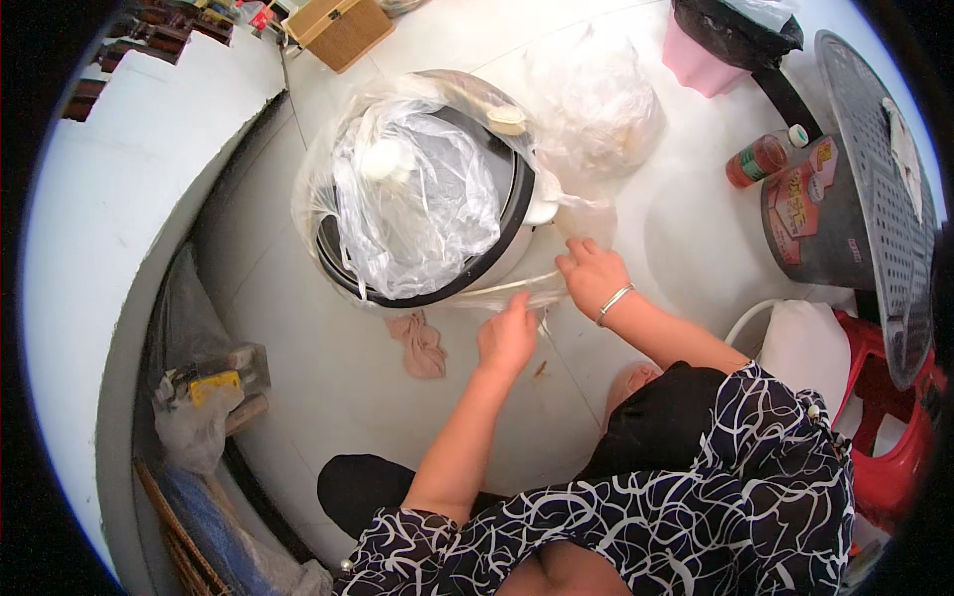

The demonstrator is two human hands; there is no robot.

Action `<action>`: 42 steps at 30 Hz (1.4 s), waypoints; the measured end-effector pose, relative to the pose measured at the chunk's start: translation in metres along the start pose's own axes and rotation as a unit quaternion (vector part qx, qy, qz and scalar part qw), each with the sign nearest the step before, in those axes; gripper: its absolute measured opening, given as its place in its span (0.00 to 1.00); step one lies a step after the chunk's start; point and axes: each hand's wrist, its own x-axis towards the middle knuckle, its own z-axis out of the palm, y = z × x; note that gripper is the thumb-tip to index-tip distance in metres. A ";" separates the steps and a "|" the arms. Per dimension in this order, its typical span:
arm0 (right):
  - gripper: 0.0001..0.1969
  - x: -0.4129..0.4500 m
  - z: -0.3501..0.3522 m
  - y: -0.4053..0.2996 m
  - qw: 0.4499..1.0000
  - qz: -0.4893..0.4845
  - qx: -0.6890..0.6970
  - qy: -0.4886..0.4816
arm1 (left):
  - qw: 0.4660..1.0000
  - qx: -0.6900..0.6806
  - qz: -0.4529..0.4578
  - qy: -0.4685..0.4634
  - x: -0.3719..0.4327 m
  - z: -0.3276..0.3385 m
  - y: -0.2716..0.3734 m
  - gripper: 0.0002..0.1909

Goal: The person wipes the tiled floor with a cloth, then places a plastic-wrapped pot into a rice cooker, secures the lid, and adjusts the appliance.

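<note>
A large round pot with a black rim (pixel 514 231) and a white side handle stands on the tiled floor before me, wrapped in a clear plastic bag (pixel 417 216). Crumpled film lies over its top. Just right of the pot, my right hand (pixel 596 276), with a silver bangle at the wrist, grips the bag's edge. My left hand (pixel 508 335) is at the bag's lower edge, its fingers closed on the plastic. Between the hands and the pot the plastic is drawn out. What is under the film is hard to make out.
Behind the pot sits a filled plastic bag (pixel 607 112). A pinkish cloth (pixel 419 346) lies below the pot. On the right are a bottle (pixel 760 158), a dark bucket (pixel 820 216), a grey perforated lid (pixel 887 216) and a red stool (pixel 887 417). Bagged items (pixel 201 402) line the left wall.
</note>
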 end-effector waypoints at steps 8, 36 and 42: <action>0.09 0.014 0.003 0.007 0.994 0.107 0.028 0.000 | 1.000 0.014 0.011 -0.021 0.012 0.001 0.006 0.10; 0.18 0.028 0.048 0.023 0.689 0.316 0.651 0.046 | 0.992 -0.037 -0.019 -0.120 0.035 0.006 0.034 0.18; 0.19 0.025 0.038 0.012 0.929 0.282 0.237 -0.035 | 0.991 0.014 -0.012 -0.133 0.043 0.013 0.030 0.16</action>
